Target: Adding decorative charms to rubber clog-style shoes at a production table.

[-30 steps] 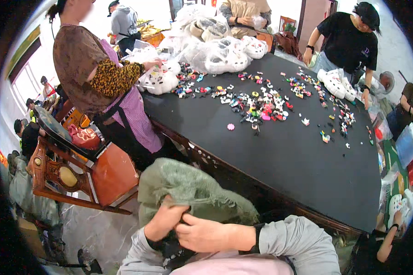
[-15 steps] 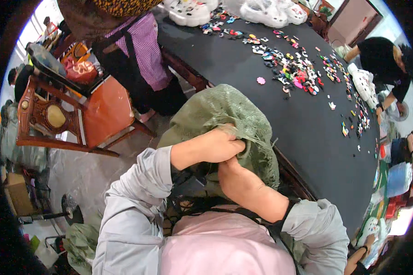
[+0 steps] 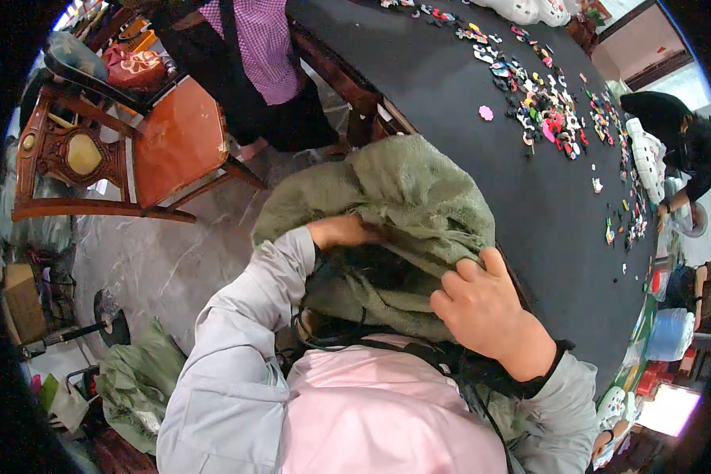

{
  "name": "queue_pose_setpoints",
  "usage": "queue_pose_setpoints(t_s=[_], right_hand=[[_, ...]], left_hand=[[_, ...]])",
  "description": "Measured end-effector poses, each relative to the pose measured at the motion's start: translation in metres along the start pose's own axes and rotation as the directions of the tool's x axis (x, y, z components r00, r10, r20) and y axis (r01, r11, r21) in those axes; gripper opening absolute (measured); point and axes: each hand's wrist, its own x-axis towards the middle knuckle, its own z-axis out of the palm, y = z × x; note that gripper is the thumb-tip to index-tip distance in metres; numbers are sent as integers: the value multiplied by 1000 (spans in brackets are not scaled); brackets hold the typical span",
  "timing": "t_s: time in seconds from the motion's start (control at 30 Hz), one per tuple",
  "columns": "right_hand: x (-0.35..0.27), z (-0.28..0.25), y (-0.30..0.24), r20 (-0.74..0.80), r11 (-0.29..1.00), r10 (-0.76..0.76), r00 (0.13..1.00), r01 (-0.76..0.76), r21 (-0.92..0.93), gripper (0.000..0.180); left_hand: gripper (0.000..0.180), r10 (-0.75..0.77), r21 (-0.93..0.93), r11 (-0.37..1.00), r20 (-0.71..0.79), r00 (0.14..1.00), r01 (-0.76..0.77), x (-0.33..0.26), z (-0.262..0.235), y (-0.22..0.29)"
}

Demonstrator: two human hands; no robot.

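Note:
A large green woven sack (image 3: 403, 197) rests against the edge of the black table (image 3: 545, 221), right in front of me. My left hand (image 3: 341, 232) reaches into the sack's dark mouth, its fingers partly hidden by the fabric. My right hand (image 3: 482, 304) grips the sack's rim on the right side and holds it apart. What lies inside the sack is hidden in shadow.
Several small colourful pieces (image 3: 541, 99) lie scattered on the table's far side. A person in a purple checked apron (image 3: 261, 55) stands at the table's left edge. A red wooden chair (image 3: 126, 150) stands on the left. Another green sack (image 3: 138, 383) lies on the floor.
The camera has tipped further down and closer. My hands, first together at the sack's top, have spread: the left went into the opening, the right pulled the rim to the right.

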Motion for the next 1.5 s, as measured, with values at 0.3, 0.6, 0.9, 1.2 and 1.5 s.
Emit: queue_pose_setpoints(t_s=[0.3,0.6,0.9,1.2,1.5], right_hand=[[-5,3,6,-59,999,41,997,-43,-22,13],[3,-9,-2,-9,998,50,999,-50,-49,11],[12,7,-8,-21,994,-44,999,42,-97,12],[56,-29,-52,-332,941,-338,881,307,-144,18],[44,-1,8,-200,962,-85,976,27,-273,16]], left_hand=[[48,-207,-126,971,-5,978,205,-57,-9,-50],[54,-383,-243,901,-57,922,359,32,23,-13],[59,-260,-213,947,-70,963,240,63,-4,8],[65,-414,-204,903,-174,894,378,-73,-73,-125],[71,-616,-298,782,-239,751,547,-169,-113,-182]])
